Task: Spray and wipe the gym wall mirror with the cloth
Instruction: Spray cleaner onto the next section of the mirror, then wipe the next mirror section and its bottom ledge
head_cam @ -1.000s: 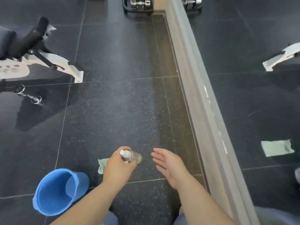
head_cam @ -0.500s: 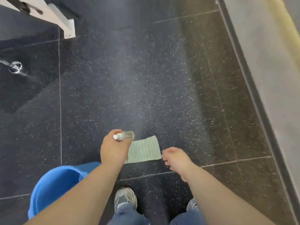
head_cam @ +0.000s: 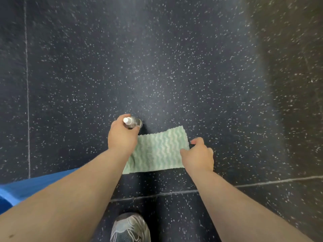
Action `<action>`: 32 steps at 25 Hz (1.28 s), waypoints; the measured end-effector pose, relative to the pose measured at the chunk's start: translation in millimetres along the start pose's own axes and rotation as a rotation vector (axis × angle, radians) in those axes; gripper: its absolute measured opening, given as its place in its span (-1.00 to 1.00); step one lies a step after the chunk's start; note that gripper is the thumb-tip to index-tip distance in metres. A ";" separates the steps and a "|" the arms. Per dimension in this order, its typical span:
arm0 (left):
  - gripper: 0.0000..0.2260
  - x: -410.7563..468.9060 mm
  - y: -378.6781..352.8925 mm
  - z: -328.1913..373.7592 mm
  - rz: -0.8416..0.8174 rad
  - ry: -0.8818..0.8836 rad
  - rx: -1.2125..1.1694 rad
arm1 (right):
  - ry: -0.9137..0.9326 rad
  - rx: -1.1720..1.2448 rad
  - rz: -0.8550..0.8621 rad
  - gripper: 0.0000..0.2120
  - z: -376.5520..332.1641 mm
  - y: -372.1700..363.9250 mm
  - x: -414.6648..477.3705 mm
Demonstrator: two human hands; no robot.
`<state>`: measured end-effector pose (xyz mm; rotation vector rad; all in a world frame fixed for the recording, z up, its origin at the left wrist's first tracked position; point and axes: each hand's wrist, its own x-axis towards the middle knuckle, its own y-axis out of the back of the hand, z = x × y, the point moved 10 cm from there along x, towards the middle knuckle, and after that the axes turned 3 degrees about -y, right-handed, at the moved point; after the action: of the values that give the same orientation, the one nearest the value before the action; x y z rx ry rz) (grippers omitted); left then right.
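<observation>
Early stage. Our left hand grips the spray bottle. The cloth lies flat on the floor; our right hand curls its fingers at its edge, grip uncertain. Mirror out of view; spraying and wiping remain, we judge.

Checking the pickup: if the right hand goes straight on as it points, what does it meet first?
Probably the green cloth, at its right edge; the right hand is close, depth unclear.
</observation>
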<state>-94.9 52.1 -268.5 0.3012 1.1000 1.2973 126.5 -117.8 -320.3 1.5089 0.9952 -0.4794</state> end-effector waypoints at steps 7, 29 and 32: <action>-0.25 -42.7 -22.2 -68.5 -0.080 0.389 -0.036 | -0.035 0.309 -0.098 -0.89 1.6 -6.8 -22.7; -0.94 -502.9 286.3 630.1 -0.534 -0.774 0.072 | 0.102 1.015 0.846 -0.79 77.6 743.9 -537.7; -0.78 -636.8 315.1 758.2 -0.730 -0.937 -0.180 | 0.218 0.948 1.059 -0.66 119.5 880.7 -657.8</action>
<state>380.5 -114.9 640.2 0.2840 0.2239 0.4678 500.2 -372.3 688.8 2.6927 -0.0638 0.0329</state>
